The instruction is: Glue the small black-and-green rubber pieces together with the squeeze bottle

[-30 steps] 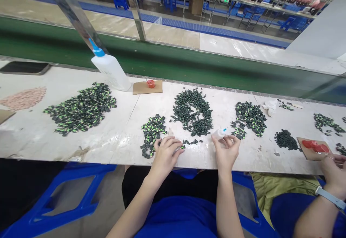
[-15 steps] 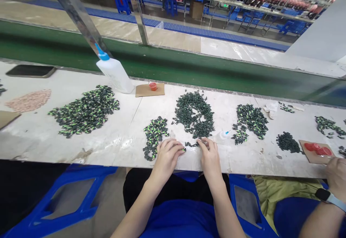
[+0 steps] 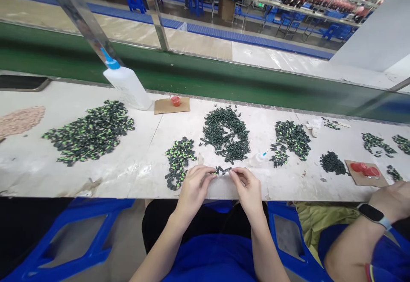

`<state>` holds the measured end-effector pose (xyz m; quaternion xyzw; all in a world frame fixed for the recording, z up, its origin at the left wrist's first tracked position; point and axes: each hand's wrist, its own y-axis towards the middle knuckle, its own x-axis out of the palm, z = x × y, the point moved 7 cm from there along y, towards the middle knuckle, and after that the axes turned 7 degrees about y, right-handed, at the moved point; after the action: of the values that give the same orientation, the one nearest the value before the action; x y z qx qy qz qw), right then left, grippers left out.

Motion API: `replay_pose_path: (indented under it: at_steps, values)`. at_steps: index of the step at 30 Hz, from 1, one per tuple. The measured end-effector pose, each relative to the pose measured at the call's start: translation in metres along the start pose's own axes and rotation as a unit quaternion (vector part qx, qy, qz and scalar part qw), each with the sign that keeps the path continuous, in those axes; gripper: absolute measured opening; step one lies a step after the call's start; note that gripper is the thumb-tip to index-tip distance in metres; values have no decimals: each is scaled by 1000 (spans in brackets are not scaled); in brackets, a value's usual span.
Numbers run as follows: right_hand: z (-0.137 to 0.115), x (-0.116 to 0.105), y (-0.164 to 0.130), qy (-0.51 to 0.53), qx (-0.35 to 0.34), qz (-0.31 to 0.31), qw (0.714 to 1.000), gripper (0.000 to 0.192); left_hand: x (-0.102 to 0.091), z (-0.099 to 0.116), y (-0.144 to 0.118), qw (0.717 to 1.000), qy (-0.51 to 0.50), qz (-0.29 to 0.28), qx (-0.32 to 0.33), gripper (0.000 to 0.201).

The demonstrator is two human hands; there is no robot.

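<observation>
My left hand [image 3: 194, 184] is closed in a pinch at the table's front, its fingertips on a small black-and-green piece [image 3: 215, 172]. Facing it, my right hand [image 3: 249, 184] pinches a tiny dark piece [image 3: 229, 170], mostly covered by the fingers. A few loose dark pieces [image 3: 222, 170] lie between the fingertips. Beyond them spreads a ring-shaped pile of small dark green pieces [image 3: 239, 150]. Beside my left hand is a pile of black-and-green pieces [image 3: 179, 154]. A small clear bottle with a blue needle tip [image 3: 257, 159] lies just past my right hand.
A white squeeze bottle [image 3: 130, 88] and cardboard with a red cup [image 3: 175, 101] stand along the back. Left is a large black-and-green pile [image 3: 92, 132]; right, another pile [image 3: 292, 139]. A co-worker's arm [image 3: 352, 239] reaches in near red cups [image 3: 365, 169].
My right hand has come closer to my left, its fingertips lower on the table. The view has shifted slightly to the right. The co-worker's arm has moved further into view.
</observation>
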<state>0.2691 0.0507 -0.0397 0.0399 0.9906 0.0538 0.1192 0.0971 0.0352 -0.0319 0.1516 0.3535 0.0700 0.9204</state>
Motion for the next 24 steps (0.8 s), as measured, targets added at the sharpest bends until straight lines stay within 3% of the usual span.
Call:
replay_pose_path:
  at_steps: [4,10,17,21,24]
  values:
    - [-1,7,0,-11,8,7,1000,20,0,-1,2,999,34,21,-1,15]
    - [11,15,2,-119,14,-12,993,18,-10,-24,-1,994,70,58,-55,18]
    - [8,30,11,-221,-33,-37,974,19,-15,-33,-3,994,48,60,-74,18]
    - [4,31,14,-198,-41,-47,978,17,-11,-28,-3,995,32,57,-70,17]
    - [3,26,13,-97,-10,-27,995,14,-8,-25,-3,996,27,57,-65,17]
